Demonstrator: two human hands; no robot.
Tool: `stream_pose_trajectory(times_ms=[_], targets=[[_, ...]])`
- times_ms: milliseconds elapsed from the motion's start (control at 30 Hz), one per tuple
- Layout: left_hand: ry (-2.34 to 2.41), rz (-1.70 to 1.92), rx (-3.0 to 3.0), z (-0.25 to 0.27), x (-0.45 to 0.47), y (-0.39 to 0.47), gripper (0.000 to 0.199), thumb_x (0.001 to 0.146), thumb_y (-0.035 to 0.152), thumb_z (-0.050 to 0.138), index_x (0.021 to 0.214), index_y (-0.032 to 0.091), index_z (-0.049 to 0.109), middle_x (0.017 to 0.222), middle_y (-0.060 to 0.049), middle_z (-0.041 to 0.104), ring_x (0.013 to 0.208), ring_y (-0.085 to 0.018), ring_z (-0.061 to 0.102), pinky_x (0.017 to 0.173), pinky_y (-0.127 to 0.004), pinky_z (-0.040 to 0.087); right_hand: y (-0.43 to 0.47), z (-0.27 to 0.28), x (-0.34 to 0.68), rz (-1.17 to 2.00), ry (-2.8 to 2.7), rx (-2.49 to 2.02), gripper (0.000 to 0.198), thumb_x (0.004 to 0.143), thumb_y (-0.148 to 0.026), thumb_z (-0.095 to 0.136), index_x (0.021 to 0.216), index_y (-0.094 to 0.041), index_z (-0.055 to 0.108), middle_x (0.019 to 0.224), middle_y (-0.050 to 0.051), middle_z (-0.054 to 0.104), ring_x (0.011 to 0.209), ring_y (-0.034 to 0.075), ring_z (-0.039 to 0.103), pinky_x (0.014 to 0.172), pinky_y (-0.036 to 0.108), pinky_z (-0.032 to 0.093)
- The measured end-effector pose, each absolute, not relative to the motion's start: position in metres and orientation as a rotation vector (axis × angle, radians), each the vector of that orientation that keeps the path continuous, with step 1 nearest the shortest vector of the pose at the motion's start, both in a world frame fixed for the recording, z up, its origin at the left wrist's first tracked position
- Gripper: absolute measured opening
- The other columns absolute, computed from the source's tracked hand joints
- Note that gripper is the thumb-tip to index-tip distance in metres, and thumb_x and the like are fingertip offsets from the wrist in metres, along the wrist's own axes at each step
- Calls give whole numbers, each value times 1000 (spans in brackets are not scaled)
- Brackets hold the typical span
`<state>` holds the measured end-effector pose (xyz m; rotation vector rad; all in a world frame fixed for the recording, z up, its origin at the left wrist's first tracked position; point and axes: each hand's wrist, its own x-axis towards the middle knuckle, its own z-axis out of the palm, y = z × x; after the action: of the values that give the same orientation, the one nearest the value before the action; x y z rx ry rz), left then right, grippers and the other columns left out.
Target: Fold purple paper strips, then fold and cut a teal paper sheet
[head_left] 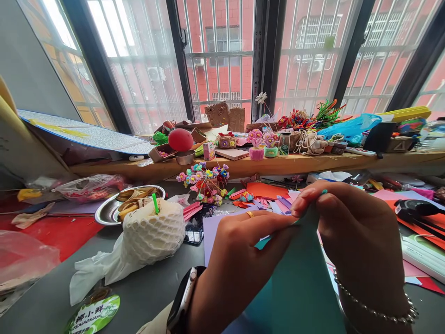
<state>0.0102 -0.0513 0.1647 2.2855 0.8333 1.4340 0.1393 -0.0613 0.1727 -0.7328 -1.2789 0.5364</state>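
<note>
A teal sheet of paper [295, 283] hangs down between my two hands in the head view. My left hand [243, 250] pinches its upper left edge between thumb and fingers; a ring and a watch [186, 292] are on this hand and wrist. Higher up, my right hand [361, 232] has its fingertips closed on the top of the same sheet, where a small teal bit shows between them. A beaded bracelet circles the right wrist. Behind the hands lies a lavender sheet [212, 232] on the grey table [167, 278].
Left of my hands stands a coconut [153, 232] in white netting with a green straw. Behind it are a metal bowl [100, 215], a phone [193, 232] and a bunch of small craft flowers [203, 178]. Scattered coloured paper [267, 190] and a black tool [417, 211] lie farther right.
</note>
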Motion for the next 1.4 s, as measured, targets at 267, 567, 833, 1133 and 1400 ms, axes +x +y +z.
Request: stream_pose_trajectory(times_ms=[267, 567, 833, 1133, 1400], targets=[[814, 1428, 2273, 167, 11, -53, 12, 71, 17, 56, 76, 20, 66, 72, 0, 67, 62, -12, 61, 59, -17, 48, -61, 169, 136, 503, -1230, -666, 10, 72, -23, 55, 66, -22, 63, 63, -1, 61, 60, 12, 58, 51, 22, 48], [834, 1421, 2272, 166, 11, -54, 13, 72, 18, 54, 77, 20, 66, 70, 0, 66, 60, -11, 60, 56, -17, 48, -63, 170, 136, 458, -1270, -689, 20, 77, -30, 46, 70, -20, 61, 66, 3, 62, 64, 17, 59, 51, 27, 47], [814, 1422, 2266, 167, 12, -54, 13, 72, 19, 54, 76, 21, 66, 68, 0, 66, 59, -11, 60, 55, -17, 48, -66, 170, 136, 404, -1262, -734, 17, 76, -30, 48, 69, -21, 61, 68, 3, 62, 66, 17, 59, 52, 28, 48], [816, 1410, 2264, 168, 12, -55, 13, 71, 17, 54, 75, 19, 66, 69, -1, 66, 60, -11, 60, 57, -17, 48, -63, 166, 132, 341, -1166, -777, 12, 75, -24, 50, 74, -22, 61, 66, 2, 62, 61, 15, 58, 48, 26, 47], [849, 1406, 2286, 167, 12, -55, 12, 72, 19, 54, 74, 19, 66, 66, 0, 66, 57, -11, 60, 55, -17, 47, -62, 165, 131, 263, -1173, -816, 15, 76, -27, 48, 77, -22, 62, 65, 3, 61, 60, 16, 58, 44, 25, 47]])
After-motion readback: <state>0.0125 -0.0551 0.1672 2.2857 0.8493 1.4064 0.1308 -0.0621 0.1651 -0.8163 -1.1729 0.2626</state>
